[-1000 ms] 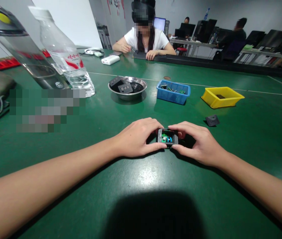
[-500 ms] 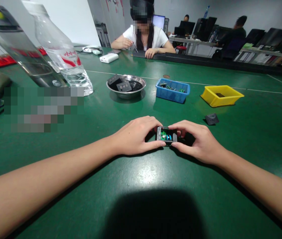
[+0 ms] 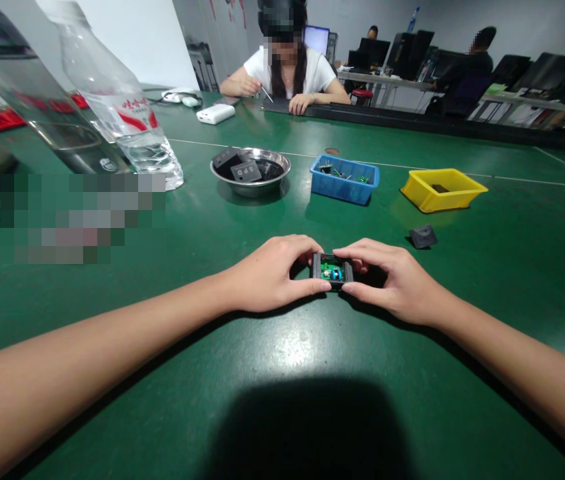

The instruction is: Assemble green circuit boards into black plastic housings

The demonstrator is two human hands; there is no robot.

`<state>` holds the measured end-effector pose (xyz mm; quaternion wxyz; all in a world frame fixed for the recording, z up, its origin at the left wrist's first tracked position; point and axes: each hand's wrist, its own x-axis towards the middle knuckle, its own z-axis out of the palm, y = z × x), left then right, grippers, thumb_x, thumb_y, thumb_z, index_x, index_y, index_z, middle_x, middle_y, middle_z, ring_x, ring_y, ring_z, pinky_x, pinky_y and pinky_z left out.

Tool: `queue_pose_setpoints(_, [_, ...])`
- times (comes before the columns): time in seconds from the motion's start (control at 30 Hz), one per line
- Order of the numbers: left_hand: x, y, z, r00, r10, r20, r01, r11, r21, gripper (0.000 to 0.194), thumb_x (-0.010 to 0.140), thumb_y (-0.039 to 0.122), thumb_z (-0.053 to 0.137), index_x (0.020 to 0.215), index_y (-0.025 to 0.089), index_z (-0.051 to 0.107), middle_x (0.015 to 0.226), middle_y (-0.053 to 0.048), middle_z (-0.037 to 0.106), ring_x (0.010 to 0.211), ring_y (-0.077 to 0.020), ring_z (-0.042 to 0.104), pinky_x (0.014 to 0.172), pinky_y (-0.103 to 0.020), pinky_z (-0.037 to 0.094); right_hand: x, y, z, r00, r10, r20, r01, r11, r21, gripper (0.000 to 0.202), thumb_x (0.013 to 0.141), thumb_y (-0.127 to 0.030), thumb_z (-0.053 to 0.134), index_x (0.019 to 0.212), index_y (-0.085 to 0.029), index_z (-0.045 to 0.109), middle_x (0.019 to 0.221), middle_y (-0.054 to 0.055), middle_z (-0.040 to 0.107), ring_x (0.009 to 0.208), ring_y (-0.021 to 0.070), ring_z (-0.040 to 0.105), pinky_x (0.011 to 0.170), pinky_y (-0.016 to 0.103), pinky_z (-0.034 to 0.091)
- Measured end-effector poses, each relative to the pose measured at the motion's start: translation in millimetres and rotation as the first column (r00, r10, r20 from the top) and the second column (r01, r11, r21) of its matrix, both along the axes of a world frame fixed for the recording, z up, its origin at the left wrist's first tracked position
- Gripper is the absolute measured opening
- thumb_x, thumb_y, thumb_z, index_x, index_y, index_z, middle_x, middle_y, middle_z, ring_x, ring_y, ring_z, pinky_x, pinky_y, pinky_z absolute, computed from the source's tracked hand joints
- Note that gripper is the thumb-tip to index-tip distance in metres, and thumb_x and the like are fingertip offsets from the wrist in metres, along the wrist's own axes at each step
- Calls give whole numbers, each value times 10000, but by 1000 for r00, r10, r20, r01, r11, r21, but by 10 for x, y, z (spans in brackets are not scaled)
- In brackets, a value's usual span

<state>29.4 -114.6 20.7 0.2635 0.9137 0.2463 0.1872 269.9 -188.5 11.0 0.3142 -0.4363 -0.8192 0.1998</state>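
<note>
A small black plastic housing [image 3: 316, 268] is held low over the green table, its open top facing me. Inside it lies a green circuit board [image 3: 331, 270] with a blue component on it. My left hand [image 3: 282, 273] grips the left end, thumb in front and fingers behind. On the other end, my right hand [image 3: 395, 280] closes its thumb and fingers around the housing's right side. Part of the fingers of both hands is hidden behind it. A loose black plastic piece [image 3: 423, 237] lies on the table beyond my right hand.
Beyond my hands stand a metal bowl [image 3: 251, 189] of black casings, a blue bin [image 3: 343, 189] of circuit boards and a yellow bin [image 3: 445, 201]. Bottles [image 3: 132, 123] stand at the left, near a white power bank [image 3: 216, 114]. A person [image 3: 287, 73] works across the table.
The view has shifted very slightly. Both hands keep their hold on the housing, and its tilt looks almost the same.
</note>
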Motion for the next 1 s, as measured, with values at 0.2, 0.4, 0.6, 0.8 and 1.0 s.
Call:
queue_pose_setpoints(0.2, [10,14,18,1000,9,-15,-10,997,-75,409,861,491,738,1059,135,698,881,-38,677,759,-179,607,699,-287,434,-1,6,0,1000,4,-21,-4,999,-35,392,910,-271,745,1279,-143,707,1114,96,736,904,186,655,812,321,528])
queue_pose_setpoints(0.4, [9,10,24,1000,10,-17,-11,997,-78,408,863,496,731,1062,141,700,892,-41,684,764,-178,609,707,-288,438,13,28,37,1000,2,-28,-5,996,-86,383,908,-276,746,1268,-150,714,1073,76,741,852,173,642,782,304,522])
queue_pose_setpoints(0.6, [15,-4,26,1000,8,-18,-9,999,-53,384,869,491,726,1041,149,698,887,-41,686,756,-179,612,705,-290,444,38,55,68,999,21,-29,-26,985,-168,387,913,-325,744,1266,-166,731,1066,68,738,848,174,647,769,303,525])
queue_pose_setpoints(0.8, [10,-5,2,999,-6,-33,8,999,52,390,896,517,697,1021,148,681,895,-57,681,785,-196,622,712,-297,452,41,30,105,1000,-3,-2,2,985,-175,420,908,-334,747,1302,-192,729,1104,76,754,910,200,666,823,343,536])
queue_pose_setpoints(1.0, [3,12,-16,997,-20,-77,32,987,155,405,936,544,644,1023,149,678,923,-77,688,833,-216,616,748,-320,450,26,20,50,994,-95,-51,83,975,-208,436,862,-382,779,1250,-188,742,993,61,774,846,207,674,770,349,538])
